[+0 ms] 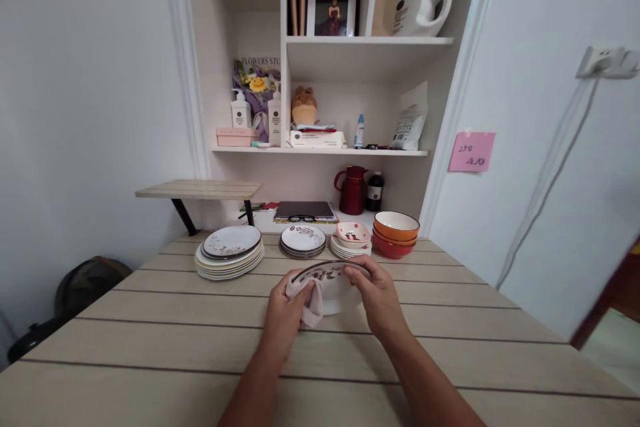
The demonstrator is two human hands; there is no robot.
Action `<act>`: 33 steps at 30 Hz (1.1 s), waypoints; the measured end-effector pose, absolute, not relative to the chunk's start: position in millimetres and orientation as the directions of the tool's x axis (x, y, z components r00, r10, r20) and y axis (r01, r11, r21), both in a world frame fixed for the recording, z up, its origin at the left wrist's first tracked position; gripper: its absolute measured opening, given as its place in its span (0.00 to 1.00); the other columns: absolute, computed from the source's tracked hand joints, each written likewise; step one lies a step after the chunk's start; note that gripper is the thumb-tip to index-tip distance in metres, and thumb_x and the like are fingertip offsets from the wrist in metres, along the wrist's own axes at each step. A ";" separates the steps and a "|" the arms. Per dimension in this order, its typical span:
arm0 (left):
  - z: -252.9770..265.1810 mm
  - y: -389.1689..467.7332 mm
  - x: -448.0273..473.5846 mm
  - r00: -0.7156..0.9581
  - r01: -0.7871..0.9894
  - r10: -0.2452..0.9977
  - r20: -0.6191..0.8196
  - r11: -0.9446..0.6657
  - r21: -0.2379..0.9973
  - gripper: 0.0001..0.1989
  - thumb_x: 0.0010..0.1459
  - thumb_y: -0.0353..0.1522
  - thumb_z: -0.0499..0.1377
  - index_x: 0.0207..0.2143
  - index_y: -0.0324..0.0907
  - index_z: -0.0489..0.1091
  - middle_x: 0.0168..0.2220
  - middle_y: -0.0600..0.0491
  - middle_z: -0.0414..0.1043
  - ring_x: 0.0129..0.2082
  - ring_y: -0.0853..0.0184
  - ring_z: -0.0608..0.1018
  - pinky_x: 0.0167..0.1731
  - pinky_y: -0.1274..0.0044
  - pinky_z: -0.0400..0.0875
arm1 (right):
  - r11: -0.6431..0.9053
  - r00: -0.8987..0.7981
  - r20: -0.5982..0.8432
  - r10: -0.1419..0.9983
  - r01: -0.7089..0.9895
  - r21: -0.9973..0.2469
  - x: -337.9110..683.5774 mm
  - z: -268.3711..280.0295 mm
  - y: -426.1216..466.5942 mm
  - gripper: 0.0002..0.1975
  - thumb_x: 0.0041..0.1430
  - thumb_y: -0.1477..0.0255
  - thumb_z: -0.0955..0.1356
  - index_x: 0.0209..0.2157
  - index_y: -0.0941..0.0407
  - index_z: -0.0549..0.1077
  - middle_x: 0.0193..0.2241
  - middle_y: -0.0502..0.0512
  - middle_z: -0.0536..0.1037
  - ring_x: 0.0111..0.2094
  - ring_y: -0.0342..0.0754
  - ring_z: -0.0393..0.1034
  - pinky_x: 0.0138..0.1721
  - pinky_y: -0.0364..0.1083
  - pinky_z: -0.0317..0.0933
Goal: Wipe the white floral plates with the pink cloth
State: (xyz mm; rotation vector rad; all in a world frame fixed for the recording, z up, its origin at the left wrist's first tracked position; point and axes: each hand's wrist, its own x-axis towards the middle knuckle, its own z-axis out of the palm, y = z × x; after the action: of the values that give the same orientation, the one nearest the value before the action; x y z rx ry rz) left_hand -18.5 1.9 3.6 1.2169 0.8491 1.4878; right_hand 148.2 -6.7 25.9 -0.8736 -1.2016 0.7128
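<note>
Here's the plate (337, 295), in both hands at the middle of the scene, over the table (345, 360). It's round, so no true long axis, but tipped this way it reads as a wide oval, stretched roughly nine to three o'clock. The flowered face looks up and back at the person, dark rim arching across twelve. Whether its low edge touches the boards, I can't tell.

Left hand (284, 307) on the nine o'clock side: fingers closed on a pale pink cloth (313, 307), pressed against the rim. Right hand (381, 293) around two o'clock: fingers narrow, thumb over the face, gripping the edge.

Out across the pale planks with their dark seams, a tall plate stack (230, 270) at ten o'clock, a smaller plate stack (303, 241) at eleven, a patterned little bowl (353, 233) on saucers (345, 251) near twelve, and nested orange and red bowls (395, 235) at two.

Beyond, toward twelve, there's a dark laptop (306, 209), a red jug (353, 191) and white shelving (320, 152). Pale walls flank it, with a pink note (471, 152) up at two o'clock.
</note>
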 end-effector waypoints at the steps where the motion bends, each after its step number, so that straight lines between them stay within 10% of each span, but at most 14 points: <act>1: 3.2 1.8 -17.9 -0.022 -0.303 0.969 0.247 -0.242 0.922 0.19 0.48 0.41 0.66 0.41 0.39 0.74 0.38 0.49 0.78 0.38 0.64 0.78 0.40 0.76 0.70 | 0.484 0.269 0.444 0.855 -0.103 -0.869 144.3 24.9 -6.1 0.09 0.48 0.65 0.73 0.28 0.54 0.75 0.22 0.45 0.73 0.25 0.42 0.63 0.27 0.40 0.56; 7: -2.7 -0.7 -6.3 -0.097 -0.464 0.988 0.119 -0.150 0.873 0.24 0.42 0.42 0.70 0.40 0.37 0.75 0.38 0.46 0.79 0.37 0.62 0.80 0.41 0.72 0.72 | 0.365 0.330 0.193 0.924 -0.609 -0.704 123.5 24.8 -5.9 0.20 0.47 0.64 0.75 0.43 0.50 0.74 0.36 0.48 0.80 0.33 0.45 0.72 0.34 0.44 0.67; 13: -4.3 -1.1 -5.8 -0.102 -0.458 0.988 0.112 -0.147 0.876 0.23 0.45 0.42 0.68 0.41 0.39 0.73 0.41 0.46 0.79 0.40 0.61 0.79 0.41 0.72 0.72 | 0.186 0.137 0.126 0.982 -0.727 -0.661 120.6 20.5 -4.2 0.23 0.50 0.63 0.74 0.48 0.52 0.72 0.44 0.55 0.80 0.41 0.50 0.75 0.44 0.51 0.69; 19: -4.9 2.8 -14.3 -0.134 -0.134 0.934 0.332 -0.349 0.927 0.15 0.50 0.39 0.65 0.37 0.39 0.75 0.36 0.49 0.77 0.38 0.62 0.78 0.39 0.75 0.71 | 0.371 0.181 0.344 0.921 -0.148 -0.917 144.5 18.4 2.8 0.25 0.45 0.67 0.75 0.47 0.54 0.71 0.40 0.56 0.80 0.37 0.52 0.73 0.40 0.52 0.67; 27: -2.7 0.3 -20.2 0.053 0.288 0.682 0.729 -0.710 0.643 0.12 0.56 0.26 0.55 0.40 0.46 0.75 0.38 0.50 0.74 0.42 0.61 0.73 0.43 0.71 0.67 | 0.665 -0.018 0.855 0.519 0.637 -0.390 154.3 31.9 -7.4 0.25 0.54 0.77 0.68 0.53 0.48 0.68 0.56 0.57 0.70 0.57 0.57 0.61 0.57 0.59 0.53; 30: -2.5 -1.0 -22.2 0.105 0.380 0.635 0.765 -0.737 0.559 0.15 0.55 0.24 0.55 0.41 0.47 0.75 0.38 0.50 0.74 0.42 0.60 0.72 0.43 0.70 0.66 | 0.680 -0.185 0.855 0.484 0.695 -0.234 153.0 34.7 -10.6 0.16 0.53 0.81 0.66 0.41 0.49 0.75 0.45 0.54 0.78 0.49 0.55 0.68 0.52 0.57 0.55; 33: -0.7 -1.7 -21.8 0.075 0.347 0.633 0.771 -0.741 0.575 0.11 0.55 0.27 0.58 0.39 0.47 0.75 0.37 0.51 0.74 0.40 0.61 0.73 0.41 0.71 0.67 | 0.708 -0.201 0.798 0.568 0.613 -0.350 153.9 33.2 -10.0 0.07 0.56 0.78 0.66 0.32 0.52 0.75 0.31 0.52 0.79 0.36 0.50 0.70 0.41 0.50 0.60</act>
State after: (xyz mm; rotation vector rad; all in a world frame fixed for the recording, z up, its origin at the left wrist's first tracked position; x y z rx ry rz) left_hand -21.8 -1.7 -0.7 2.1112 0.9901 1.7222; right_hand 153.9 -10.0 33.2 -0.9208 -1.8697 -0.0538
